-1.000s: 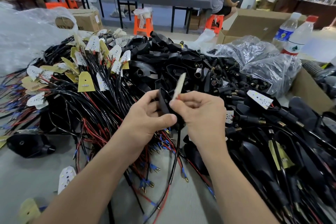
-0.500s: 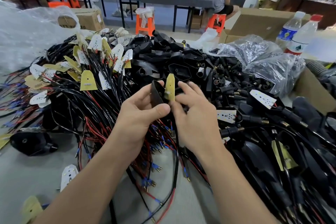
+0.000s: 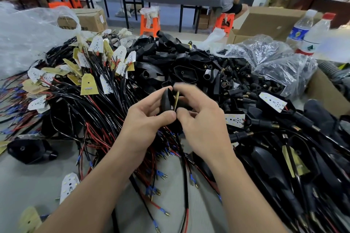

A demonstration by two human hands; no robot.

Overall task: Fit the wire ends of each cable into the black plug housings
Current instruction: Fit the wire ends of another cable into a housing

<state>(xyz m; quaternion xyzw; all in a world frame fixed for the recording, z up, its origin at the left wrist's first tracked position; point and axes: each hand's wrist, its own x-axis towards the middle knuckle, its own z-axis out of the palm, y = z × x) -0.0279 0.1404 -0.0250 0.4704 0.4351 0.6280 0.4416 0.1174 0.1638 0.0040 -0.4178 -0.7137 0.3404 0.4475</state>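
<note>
My left hand grips a black plug housing between thumb and fingers, held edge-on at the centre of the view. My right hand pinches a small yellowish circuit board and holds it right against the housing; its fingertips are blurred. A black cable with red wire hangs down from between the hands. How far the board sits inside the housing is hidden by my fingers.
A heap of black-and-red cables with board ends lies at the left. Loose black housings pile behind the hands. Assembled plugs lie at the right. A lone housing sits left; two bottles stand at the right.
Both hands have lifted slightly away from me. The board turned from face-on to edge-on and now lies tight beside the housing. My right fingers are moving.
</note>
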